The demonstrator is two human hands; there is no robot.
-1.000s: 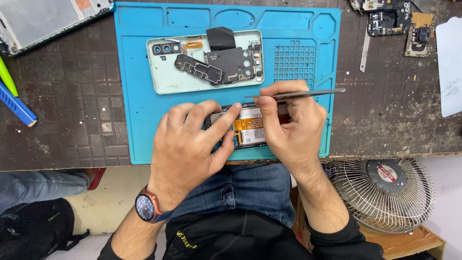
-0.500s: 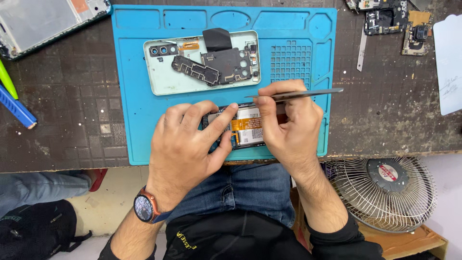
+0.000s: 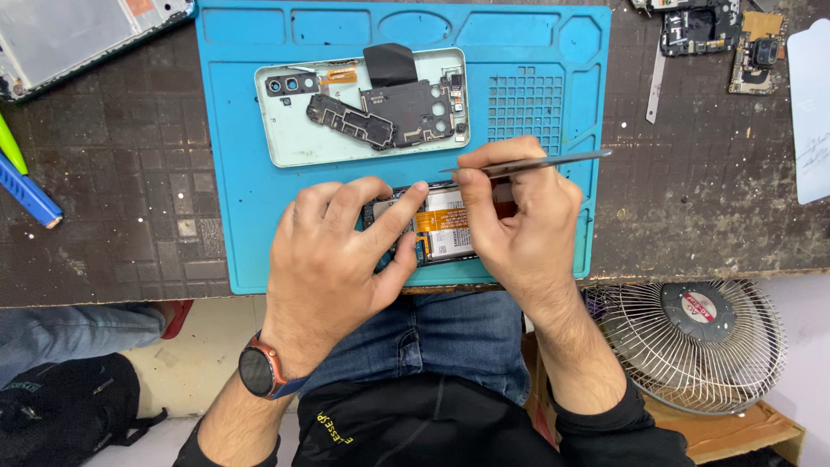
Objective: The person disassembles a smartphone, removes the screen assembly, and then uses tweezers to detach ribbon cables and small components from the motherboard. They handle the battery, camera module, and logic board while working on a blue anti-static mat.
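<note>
An opened phone (image 3: 443,227) with a white battery and orange flex cable lies at the near edge of the blue work mat (image 3: 242,216). My left hand (image 3: 333,259) grips its left end, fingers over the top edge. My right hand (image 3: 519,220) covers the phone's right end and pinches metal tweezers (image 3: 553,162), whose tips point left just above the phone's top edge. Behind them on the mat lies a pale back cover (image 3: 285,143) with black removed parts (image 3: 389,108) resting in it.
A dark gridded table top (image 3: 112,190) holds another phone body (image 3: 69,35) at far left, blue and green pens (image 3: 26,186), circuit boards (image 3: 709,30) at far right and a white sheet (image 3: 813,112). A floor fan (image 3: 692,342) stands below the table's edge.
Both hands stay on the phone almost unchanged; the tweezers keep their place by its top edge. The view has only shifted slightly.
</note>
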